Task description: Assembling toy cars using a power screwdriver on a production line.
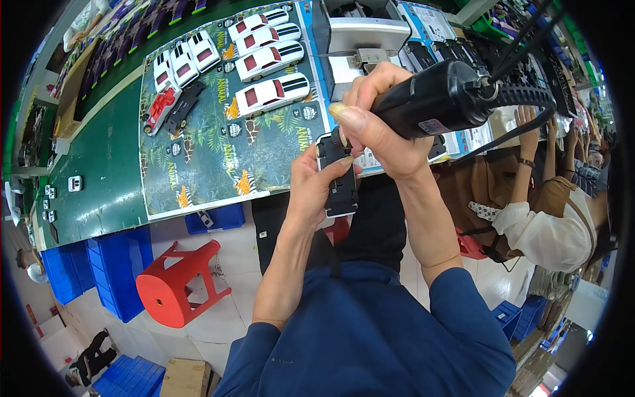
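My left hand (309,185) grips a toy car (343,192) turned bottom up, its black chassis facing me and a white body edge showing around it. My right hand (397,142) is wrapped round a black corded electric screwdriver (430,99). The screwdriver's front end points down at the car's upper end; my fingers hide the bit, so I cannot tell whether it touches a screw. Beyond my hands, white toy cars with black stripes (272,94) stand in a column on the printed mat (205,175). Farther left are more white cars (202,51), a red car interior (161,109) and a loose black chassis (185,108).
A metal fixture (360,33) stands behind my right hand, with black chassis parts (456,49) to its right. Small white pieces (75,183) lie on the green table at left. Below are a red stool (172,284) and blue bins (119,271). A co-worker (555,225) sits at right.
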A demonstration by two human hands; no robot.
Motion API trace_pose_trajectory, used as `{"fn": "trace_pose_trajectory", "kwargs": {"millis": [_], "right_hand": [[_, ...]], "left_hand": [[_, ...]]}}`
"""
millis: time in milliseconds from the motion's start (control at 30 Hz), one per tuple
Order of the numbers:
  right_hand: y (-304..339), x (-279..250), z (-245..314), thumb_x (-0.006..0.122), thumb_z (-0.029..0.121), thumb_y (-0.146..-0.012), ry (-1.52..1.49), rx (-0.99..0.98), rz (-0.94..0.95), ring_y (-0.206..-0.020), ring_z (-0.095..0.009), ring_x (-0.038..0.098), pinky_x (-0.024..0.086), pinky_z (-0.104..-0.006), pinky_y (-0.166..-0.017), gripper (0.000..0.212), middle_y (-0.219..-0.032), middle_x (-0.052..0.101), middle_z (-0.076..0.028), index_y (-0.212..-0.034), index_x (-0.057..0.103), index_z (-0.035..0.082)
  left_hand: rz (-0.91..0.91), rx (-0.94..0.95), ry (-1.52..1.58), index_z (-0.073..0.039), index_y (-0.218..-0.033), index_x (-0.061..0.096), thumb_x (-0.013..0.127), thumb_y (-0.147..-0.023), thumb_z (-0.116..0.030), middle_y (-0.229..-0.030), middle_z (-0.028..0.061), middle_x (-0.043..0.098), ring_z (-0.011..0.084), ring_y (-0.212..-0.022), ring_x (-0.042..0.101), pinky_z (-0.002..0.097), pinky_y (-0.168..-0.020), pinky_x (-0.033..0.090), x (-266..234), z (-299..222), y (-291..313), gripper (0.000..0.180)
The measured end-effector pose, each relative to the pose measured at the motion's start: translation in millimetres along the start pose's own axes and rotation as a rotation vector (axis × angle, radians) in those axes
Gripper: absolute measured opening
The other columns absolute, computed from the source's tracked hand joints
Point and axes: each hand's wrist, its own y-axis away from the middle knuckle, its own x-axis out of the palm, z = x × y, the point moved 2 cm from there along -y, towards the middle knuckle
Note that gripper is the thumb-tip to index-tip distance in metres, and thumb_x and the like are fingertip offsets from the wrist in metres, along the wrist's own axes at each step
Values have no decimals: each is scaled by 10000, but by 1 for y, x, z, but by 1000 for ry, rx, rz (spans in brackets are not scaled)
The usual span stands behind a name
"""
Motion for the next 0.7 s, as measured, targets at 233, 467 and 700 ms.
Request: {"fn": "trace_pose_trajectory", "kwargs": {"millis": [233, 467, 700], "right_hand": [[6, 0, -1, 734, 24, -812, -37, 50, -48, -518, -61, 497, 422, -213, -510, 168, -633, 554, -12, -771, 574, 53], [12, -1, 2, 800, 71, -778, -109, 84, -170, -557, -39, 514, 403, -198, -515, 156, -660, 579, 22, -757, 647, 57], [-16, -31, 22, 718, 84, -873, -365, -150, -121, -529, -106, 573, 510, -257, -564, 122, -621, 596, -55, -920, 633, 10]], "left_hand": [[-11, -8, 16, 2, -1108, 594, 646, -876, 26, -896, 119, 700, 167, -732, 700, 287, -654, 590, 1, 0, 0, 239], [-28, 38, 9, 11, -1098, 624, 680, -854, 35, -921, 101, 703, 170, -771, 708, 290, -671, 597, 5, -1, 0, 251], [-84, 41, 237, 3, -1149, 596, 672, -893, -22, -1041, 142, 693, 223, -890, 697, 419, -789, 613, -1, -8, -11, 269]]}}
